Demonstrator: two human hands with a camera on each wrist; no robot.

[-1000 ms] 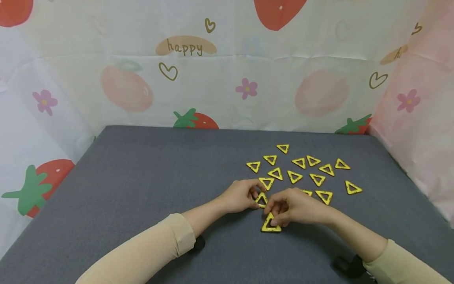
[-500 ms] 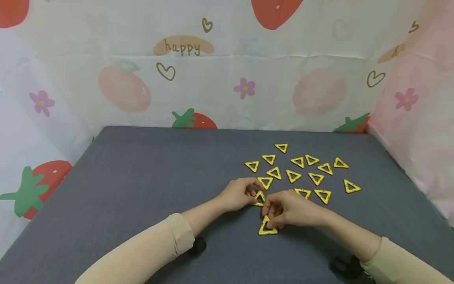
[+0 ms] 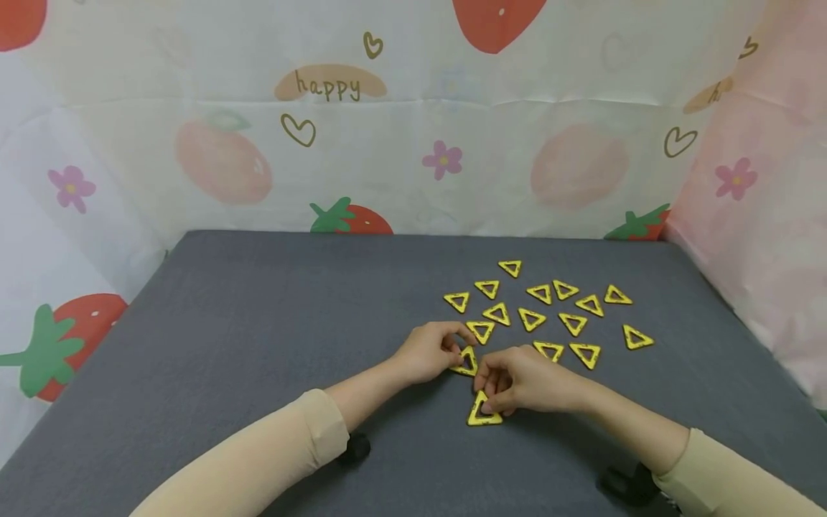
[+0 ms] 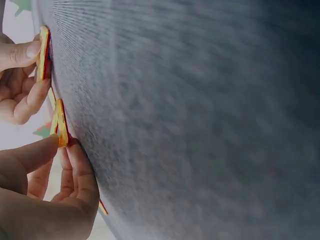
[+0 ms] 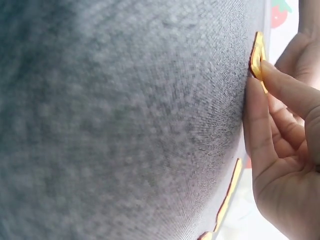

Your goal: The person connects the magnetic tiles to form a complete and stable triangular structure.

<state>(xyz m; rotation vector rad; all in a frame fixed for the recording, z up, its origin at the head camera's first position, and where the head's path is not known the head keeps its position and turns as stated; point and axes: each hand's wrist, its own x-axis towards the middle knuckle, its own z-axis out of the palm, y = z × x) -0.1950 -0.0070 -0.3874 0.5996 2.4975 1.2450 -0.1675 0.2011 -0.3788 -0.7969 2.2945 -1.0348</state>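
Note:
In the head view, my left hand [image 3: 431, 352] pinches a yellow triangular frame [image 3: 474, 362] by its left side, with the fingertips low over the table. My right hand [image 3: 533, 379] grips a second yellow triangular frame [image 3: 484, 421] nearer the front edge, thumb on its right side. A small gap separates the two pieces. Seen from the left wrist, the left piece [image 4: 63, 125] sits between thumb and fingers, its side edge red. The right wrist view has the right piece [image 5: 256, 50] between thumb and fingertips, tilted off the cloth.
Several more yellow triangular frames [image 3: 479, 324] lie scattered flat across the right half of the grey table [image 3: 258, 323], behind both hands. One [image 3: 548, 345] is partly covered by the right hand. A printed curtain [image 3: 388, 165] hangs behind the table.
Both held triangles have shifted slightly left, and the left one has turned a little in the fingers. The right one also came slightly nearer the front. The view itself drifted a little.

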